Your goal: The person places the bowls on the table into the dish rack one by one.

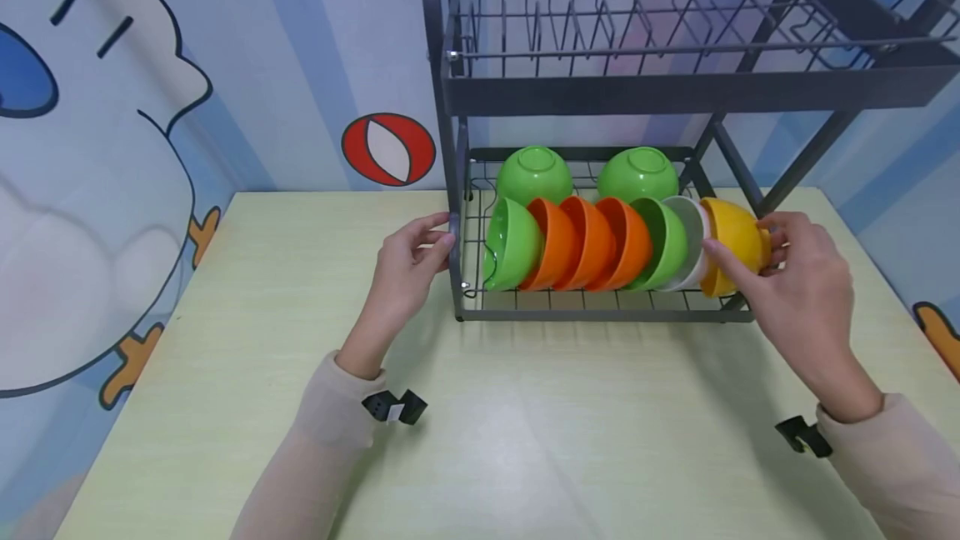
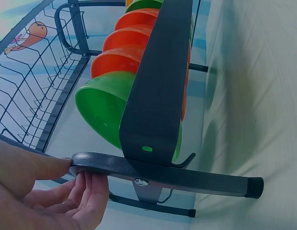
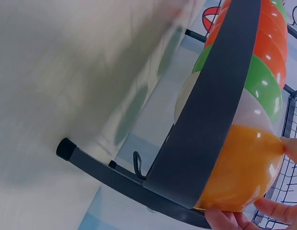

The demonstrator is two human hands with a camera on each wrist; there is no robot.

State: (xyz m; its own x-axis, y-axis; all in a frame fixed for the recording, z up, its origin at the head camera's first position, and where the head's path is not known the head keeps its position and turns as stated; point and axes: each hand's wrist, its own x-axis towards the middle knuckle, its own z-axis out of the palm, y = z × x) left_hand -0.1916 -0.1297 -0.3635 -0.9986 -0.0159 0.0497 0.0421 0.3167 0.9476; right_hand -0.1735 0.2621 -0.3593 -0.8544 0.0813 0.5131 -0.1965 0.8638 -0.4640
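Note:
My left hand [image 1: 408,265] pinches the dark front left post [image 2: 103,163] of a two-tier dish rack [image 1: 600,316], thumb on one side and fingers on the other. With thumb and fingers spread round it, my right hand [image 1: 806,290] grips a yellow bowl [image 1: 731,240] at the right end of the lower tier. That bowl stands on its side against a white bowl [image 1: 686,236]. Leftward in the same row come a green bowl [image 1: 663,240], several orange bowls [image 1: 551,244] and another green bowl [image 1: 517,244]. In the right wrist view, the rack's front bar [image 3: 211,105] hides part of the row.
Two green bowls [image 1: 534,176] lie upside down behind the row. Above, the upper tier [image 1: 637,94] has wire dividers and overhangs the bowls. The rack stands on a pale table [image 1: 525,440] near a cartoon-painted wall [image 1: 300,65].

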